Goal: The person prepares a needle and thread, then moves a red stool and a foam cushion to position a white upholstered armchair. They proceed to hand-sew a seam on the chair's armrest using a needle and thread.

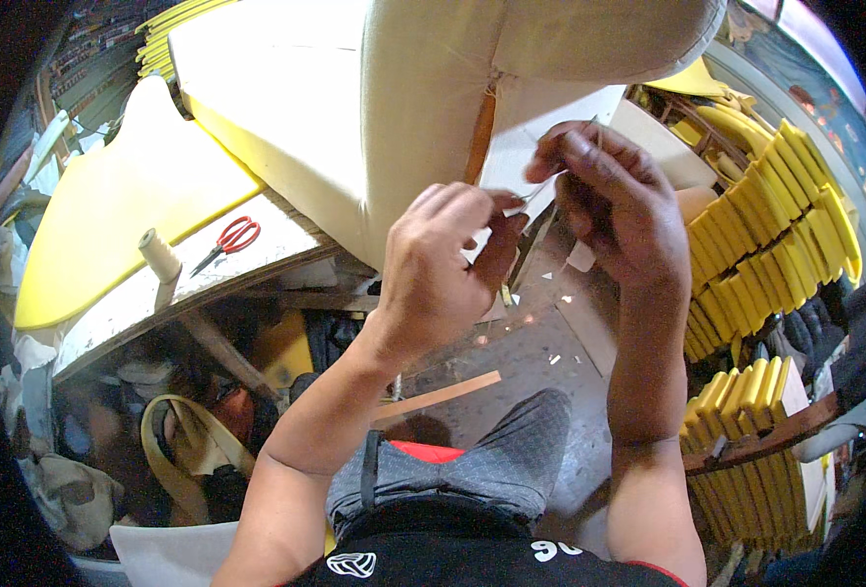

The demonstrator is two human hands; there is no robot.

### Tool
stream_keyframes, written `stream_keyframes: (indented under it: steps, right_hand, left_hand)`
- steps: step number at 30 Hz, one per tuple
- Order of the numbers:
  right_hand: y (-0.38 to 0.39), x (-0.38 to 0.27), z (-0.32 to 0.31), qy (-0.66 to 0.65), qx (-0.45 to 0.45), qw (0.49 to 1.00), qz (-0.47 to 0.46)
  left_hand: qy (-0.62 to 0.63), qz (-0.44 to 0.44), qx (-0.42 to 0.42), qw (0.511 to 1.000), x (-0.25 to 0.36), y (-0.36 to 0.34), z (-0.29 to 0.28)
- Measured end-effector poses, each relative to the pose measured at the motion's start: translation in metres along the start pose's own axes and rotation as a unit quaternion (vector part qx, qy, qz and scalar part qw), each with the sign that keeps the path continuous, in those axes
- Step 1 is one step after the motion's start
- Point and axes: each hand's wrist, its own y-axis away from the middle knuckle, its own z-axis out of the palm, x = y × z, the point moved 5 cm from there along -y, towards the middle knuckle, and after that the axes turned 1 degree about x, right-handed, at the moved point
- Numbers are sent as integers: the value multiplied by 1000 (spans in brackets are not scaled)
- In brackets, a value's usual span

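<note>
My left hand (pixel 438 254) is closed in a pinch on a thin pale strand (pixel 519 203), perhaps thread or a needle. Just to its right and slightly higher, my right hand (pixel 614 201) pinches with curled fingers; what it holds is too small to make out. Above both hands rises a large cream upholstered piece (pixel 423 108) with a seam and a narrow orange-brown gap below it. At the left, a beige spool (pixel 159 252) stands on a white board (pixel 110 328) beside red-handled scissors (pixel 235 235), lying with blades pointing down-left.
A yellow foam sheet (pixel 90 235) lies at the left. Stacks of yellow padded pieces (pixel 765 245) fill the right, near a wooden rail (pixel 775 426). Below are a concrete floor (pixel 540 352) with scraps and a wood strip (pixel 447 391), and a looped beige band (pixel 183 455) among dark clutter.
</note>
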Motion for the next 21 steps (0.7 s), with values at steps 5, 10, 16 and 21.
stream_keyframes:
  steps: [5,10,16,21]
  right_hand:
    - [6,-31,-15,185,76,979,-35]
    - [13,-38,-23,401,193,894,-57]
    - [30,-38,1,391,229,862,-227]
    - [19,-30,12,316,196,852,-368]
  left_hand:
    - [-3,-80,82,993,-25,-21,0]
    - [-15,-106,107,988,-24,-42,10]
    - [49,-89,151,983,-35,-47,12]
    - [102,-131,139,976,-35,-49,12]
